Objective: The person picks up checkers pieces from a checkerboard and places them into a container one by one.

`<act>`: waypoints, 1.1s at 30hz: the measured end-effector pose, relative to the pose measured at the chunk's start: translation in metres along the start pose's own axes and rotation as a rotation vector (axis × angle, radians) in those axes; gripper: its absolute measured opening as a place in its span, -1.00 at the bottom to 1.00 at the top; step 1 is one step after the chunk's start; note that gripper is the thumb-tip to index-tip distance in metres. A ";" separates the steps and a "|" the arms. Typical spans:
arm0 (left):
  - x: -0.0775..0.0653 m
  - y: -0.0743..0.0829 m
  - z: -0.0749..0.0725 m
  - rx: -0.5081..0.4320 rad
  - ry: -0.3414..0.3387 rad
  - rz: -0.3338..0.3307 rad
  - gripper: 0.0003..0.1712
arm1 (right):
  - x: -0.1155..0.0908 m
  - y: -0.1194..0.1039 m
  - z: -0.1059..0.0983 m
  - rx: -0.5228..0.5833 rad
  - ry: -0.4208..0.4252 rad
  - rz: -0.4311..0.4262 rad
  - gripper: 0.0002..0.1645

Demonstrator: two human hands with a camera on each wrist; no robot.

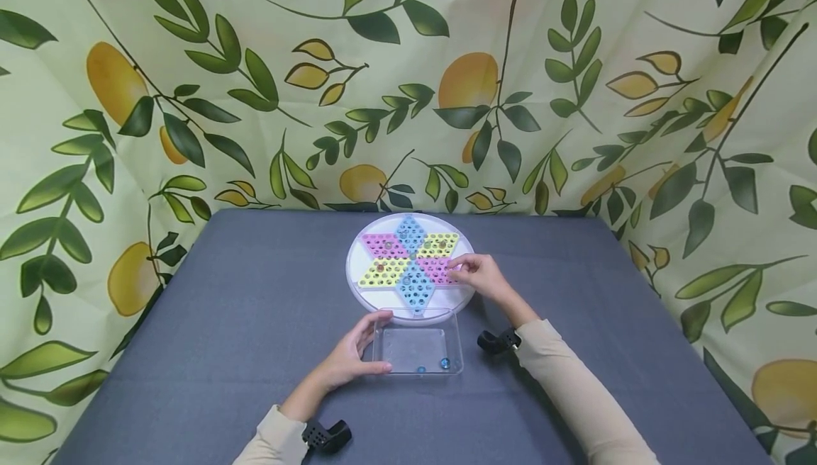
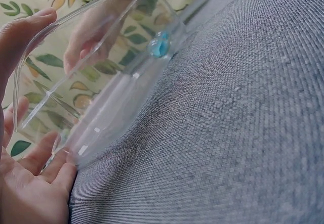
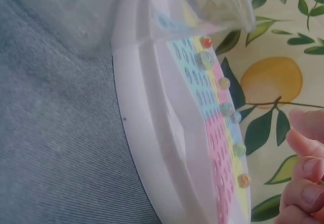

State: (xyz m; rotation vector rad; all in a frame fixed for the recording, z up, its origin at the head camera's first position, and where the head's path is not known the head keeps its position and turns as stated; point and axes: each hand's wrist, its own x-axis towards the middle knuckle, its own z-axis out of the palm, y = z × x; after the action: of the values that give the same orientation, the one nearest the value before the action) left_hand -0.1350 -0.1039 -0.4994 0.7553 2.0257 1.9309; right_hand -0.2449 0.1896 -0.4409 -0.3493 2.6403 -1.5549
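Nearest to you, your left hand (image 1: 352, 351) is gripping the clear plastic box (image 1: 408, 351) by its left side, the thumb lying toward the near corner and the fingers reaching round to the far one. The box is sitting over the blue-grey tablecloth (image 1: 268, 288), just right of that hand, its open top facing up and its longer axis seemingly running crosswise, from your left hand's side toward your right's. Inside it, two blue glass marbles (image 1: 445, 363) are lying toward the near right, away from your gripping fingers.

Beyond the box, the round Chinese checkers board (image 1: 376, 298) is lying flat, ahead of your left hand and reaching under your right fingertips. Being round, it is showing no long axis, but its two blue star points are lining up near to far, one pointing toward you.

Your right hand (image 1: 483, 275) is hanging at the near-right pink section (image 1: 437, 270), thumb and fingers drawn close together; I cannot tell whether they are pinching a marble.

The placing is looking partly done: seven marbles are showing on the board, while two are waiting in the box.

Farthest, the fruit-print backdrop (image 1: 408, 167) is hanging behind everything.
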 end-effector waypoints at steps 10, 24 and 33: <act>-0.001 0.002 0.001 -0.033 0.000 0.019 -0.05 | 0.013 0.000 0.000 -0.013 0.004 0.069 -0.73; 0.001 0.002 0.001 -0.040 0.003 0.025 -0.04 | 0.041 0.015 0.003 -0.064 0.059 0.163 -0.73; 0.001 0.001 0.001 -0.036 0.001 0.024 -0.05 | 0.057 0.015 0.002 -0.056 0.082 0.158 -0.72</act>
State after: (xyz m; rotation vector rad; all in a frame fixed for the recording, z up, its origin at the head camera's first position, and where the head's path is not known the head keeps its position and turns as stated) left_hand -0.1349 -0.1029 -0.4980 0.7735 1.9857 1.9760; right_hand -0.3023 0.1818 -0.4509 -0.0786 2.7013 -1.4797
